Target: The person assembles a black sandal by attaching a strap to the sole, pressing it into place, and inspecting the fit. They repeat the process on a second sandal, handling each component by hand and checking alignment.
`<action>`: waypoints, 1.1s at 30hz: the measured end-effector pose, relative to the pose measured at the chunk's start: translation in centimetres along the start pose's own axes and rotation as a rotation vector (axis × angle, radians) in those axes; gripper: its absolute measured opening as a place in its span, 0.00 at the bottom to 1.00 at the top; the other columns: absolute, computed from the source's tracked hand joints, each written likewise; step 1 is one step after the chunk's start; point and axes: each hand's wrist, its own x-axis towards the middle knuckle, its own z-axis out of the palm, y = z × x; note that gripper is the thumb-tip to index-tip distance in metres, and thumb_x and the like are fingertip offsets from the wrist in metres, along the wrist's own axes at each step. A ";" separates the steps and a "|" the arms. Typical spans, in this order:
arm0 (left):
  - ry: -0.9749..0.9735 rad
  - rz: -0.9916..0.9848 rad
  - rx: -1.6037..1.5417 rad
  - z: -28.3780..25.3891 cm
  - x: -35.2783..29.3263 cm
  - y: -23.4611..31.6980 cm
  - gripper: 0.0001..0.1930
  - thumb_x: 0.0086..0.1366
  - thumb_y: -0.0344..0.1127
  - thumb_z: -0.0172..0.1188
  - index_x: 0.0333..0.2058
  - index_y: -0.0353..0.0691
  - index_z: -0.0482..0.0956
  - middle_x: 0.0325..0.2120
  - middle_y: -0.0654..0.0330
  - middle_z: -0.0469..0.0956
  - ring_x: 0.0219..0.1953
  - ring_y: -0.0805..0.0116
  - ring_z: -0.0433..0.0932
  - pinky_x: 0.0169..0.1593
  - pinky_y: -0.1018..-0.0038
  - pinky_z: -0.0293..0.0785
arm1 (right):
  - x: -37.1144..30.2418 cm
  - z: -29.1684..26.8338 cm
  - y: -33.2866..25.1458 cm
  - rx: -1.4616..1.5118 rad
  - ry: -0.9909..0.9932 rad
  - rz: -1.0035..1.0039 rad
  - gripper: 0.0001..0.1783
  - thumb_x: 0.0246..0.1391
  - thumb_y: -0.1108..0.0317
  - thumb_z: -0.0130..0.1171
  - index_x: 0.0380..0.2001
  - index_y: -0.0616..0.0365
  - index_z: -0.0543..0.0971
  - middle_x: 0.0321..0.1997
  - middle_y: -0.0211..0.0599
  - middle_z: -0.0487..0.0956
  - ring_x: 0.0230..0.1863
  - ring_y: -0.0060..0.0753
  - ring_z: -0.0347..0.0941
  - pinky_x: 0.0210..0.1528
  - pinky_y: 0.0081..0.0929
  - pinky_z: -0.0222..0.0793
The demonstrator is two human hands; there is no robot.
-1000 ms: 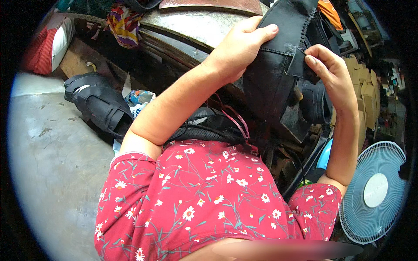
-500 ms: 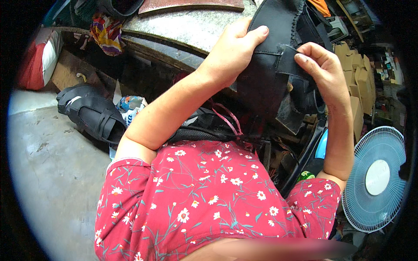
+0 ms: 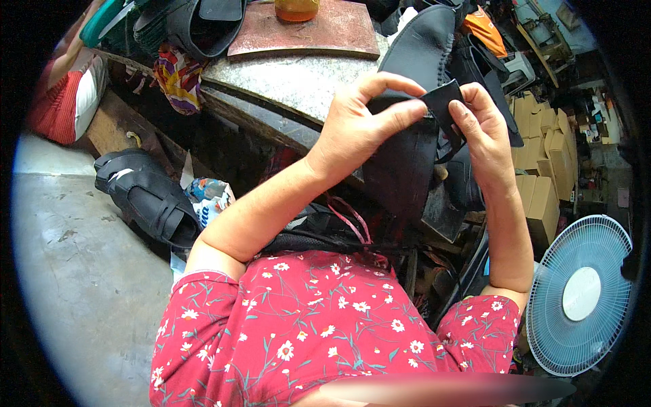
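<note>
Both hands are raised over the front of the worktable. A small black leather strap [image 3: 442, 102] spans the gap between them. The thumb and forefinger of my left hand [image 3: 352, 122] close at the strap's left edge, while my right hand [image 3: 487, 132] pinches its right side. Just behind the strap rises a larger black leather shoe upper [image 3: 419, 51], with thick zigzag stitching down its right edge. Its lower part is hidden by my hands and the strap. Several more black shoe parts [image 3: 471, 64] lie to the right of it.
A pale worktop [image 3: 271, 81] bears a reddish board [image 3: 305, 37] with a jar of amber liquid [image 3: 296, 9]. Finished-looking black shoes [image 3: 146, 193] are at left. Cardboard boxes [image 3: 542, 203] and a fan [image 3: 580, 295] stand at right. Another person's arm [image 3: 66, 61] shows at far left.
My left hand has let go of the large upper and moved to the strap. The right hand has come slightly left and lower with the strap. The view has tilted up a little.
</note>
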 end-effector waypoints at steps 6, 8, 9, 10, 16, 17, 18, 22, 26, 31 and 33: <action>0.014 0.103 0.159 0.0 -0.3 -0.3 0.06 0.62 0.31 0.64 0.37 0.37 0.82 0.31 0.69 0.78 0.35 0.81 0.74 0.40 0.83 0.71 | -0.2 0.7 0.2 0.021 -0.016 -0.058 0.07 0.64 0.67 0.56 0.40 0.58 0.73 0.33 0.20 0.74 0.35 0.08 0.66 0.38 0.10 0.63; -0.011 0.039 0.161 -0.3 -0.3 -0.2 0.05 0.64 0.32 0.63 0.36 0.37 0.81 0.30 0.70 0.76 0.34 0.82 0.73 0.39 0.83 0.70 | -0.2 0.7 0.3 -0.020 0.018 -0.057 0.06 0.64 0.68 0.56 0.41 0.58 0.74 0.34 0.20 0.74 0.35 0.08 0.66 0.38 0.10 0.64; -0.023 -0.008 0.138 -0.3 -0.3 -0.2 0.05 0.65 0.33 0.61 0.34 0.37 0.80 0.29 0.70 0.75 0.34 0.82 0.71 0.39 0.84 0.68 | -0.2 0.7 0.4 -0.027 0.033 -0.072 0.06 0.64 0.68 0.56 0.41 0.58 0.74 0.34 0.20 0.74 0.35 0.08 0.67 0.39 0.10 0.64; -0.025 -0.009 0.117 -0.3 -0.3 -0.3 0.06 0.66 0.33 0.59 0.33 0.37 0.78 0.28 0.70 0.73 0.33 0.82 0.70 0.39 0.84 0.66 | -0.2 0.6 0.5 -0.032 0.015 -0.069 0.07 0.63 0.68 0.56 0.41 0.58 0.74 0.34 0.20 0.75 0.35 0.08 0.67 0.39 0.10 0.64; 0.048 -0.013 -0.030 -1.3 0.1 -0.4 0.10 0.69 0.35 0.50 0.28 0.39 0.70 0.26 0.71 0.67 0.32 0.81 0.63 0.40 0.83 0.58 | -0.6 0.1 0.4 0.074 -0.007 -0.046 0.07 0.63 0.68 0.56 0.41 0.58 0.74 0.35 0.20 0.75 0.37 0.09 0.67 0.41 0.11 0.64; 0.045 0.009 -0.051 -1.4 0.2 -0.5 0.10 0.69 0.35 0.50 0.28 0.39 0.71 0.26 0.70 0.68 0.33 0.81 0.64 0.41 0.83 0.59 | -0.6 0.1 0.4 0.033 -0.030 -0.016 0.06 0.64 0.68 0.55 0.41 0.58 0.74 0.36 0.20 0.75 0.38 0.09 0.67 0.43 0.11 0.64; 0.054 0.009 -0.070 -1.4 0.3 -0.5 0.09 0.69 0.35 0.51 0.29 0.39 0.71 0.27 0.70 0.68 0.33 0.81 0.64 0.41 0.83 0.60 | -0.7 0.0 0.3 -0.007 -0.041 0.006 0.06 0.64 0.69 0.54 0.41 0.58 0.74 0.37 0.21 0.75 0.39 0.10 0.68 0.45 0.12 0.65; 0.035 0.196 0.079 -0.5 -0.3 -0.6 0.08 0.65 0.35 0.60 0.35 0.38 0.73 0.30 0.67 0.71 0.37 0.78 0.69 0.46 0.79 0.66 | -0.6 0.4 0.7 -0.001 -0.015 -0.051 0.07 0.63 0.67 0.56 0.41 0.59 0.75 0.36 0.21 0.76 0.38 0.10 0.69 0.42 0.12 0.66; 0.100 0.198 0.152 -0.1 -0.8 -0.4 0.11 0.56 0.32 0.69 0.36 0.39 0.78 0.32 0.63 0.76 0.39 0.72 0.73 0.47 0.77 0.68 | -0.5 0.8 1.0 0.075 0.031 -0.100 0.07 0.64 0.69 0.55 0.42 0.59 0.74 0.36 0.23 0.76 0.38 0.11 0.70 0.43 0.13 0.67; 0.138 0.227 0.288 -0.1 -0.7 -0.3 0.10 0.53 0.32 0.72 0.32 0.39 0.82 0.31 0.60 0.77 0.38 0.67 0.75 0.45 0.75 0.69 | -0.6 1.1 0.8 0.070 0.021 -0.129 0.07 0.64 0.69 0.54 0.43 0.59 0.74 0.37 0.25 0.76 0.38 0.12 0.70 0.42 0.13 0.68; 0.135 0.247 0.301 -0.2 -0.8 -0.3 0.08 0.53 0.32 0.71 0.31 0.39 0.82 0.32 0.60 0.77 0.38 0.68 0.74 0.45 0.75 0.69 | -0.6 1.3 0.8 0.044 0.024 -0.147 0.07 0.64 0.69 0.55 0.43 0.58 0.74 0.36 0.24 0.76 0.37 0.11 0.69 0.40 0.12 0.66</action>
